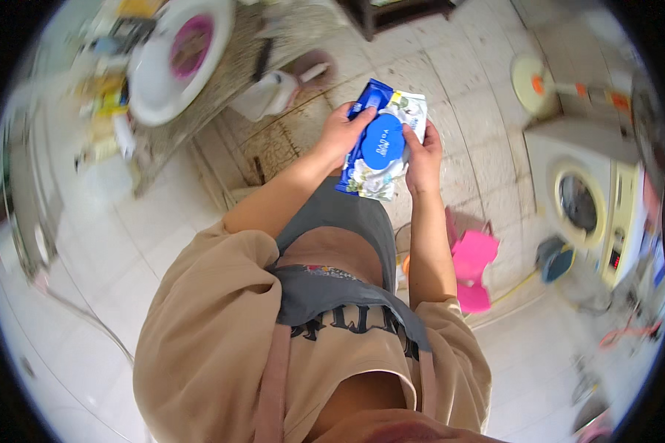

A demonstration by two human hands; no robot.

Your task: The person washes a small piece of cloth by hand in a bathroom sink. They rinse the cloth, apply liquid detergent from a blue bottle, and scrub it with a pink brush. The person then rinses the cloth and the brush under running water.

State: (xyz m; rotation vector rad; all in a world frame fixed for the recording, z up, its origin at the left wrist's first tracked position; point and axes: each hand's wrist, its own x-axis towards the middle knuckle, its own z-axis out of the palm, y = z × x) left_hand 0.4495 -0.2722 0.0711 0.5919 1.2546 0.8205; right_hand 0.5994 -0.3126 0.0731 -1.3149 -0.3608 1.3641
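Two soft packs are held together in front of me, above the tiled floor. My left hand (348, 130) grips the left edge of a dark blue pack (378, 91), thumb on top. Over it lies a white floral wipes pack (415, 108) with a blue oval lid that bears writing. The right edge of the floral pack is in my right hand (423, 152), its thumb beside the lid. The fingers under the packs are mostly hidden.
A white washbasin (213, 69) holding a pink basin (193, 47) stands in a stone counter at upper left. Below it is a white bin (271, 97). At right are a washing machine (565, 166), a pink plastic stool (472, 255) and a blue-grey bucket (557, 260).
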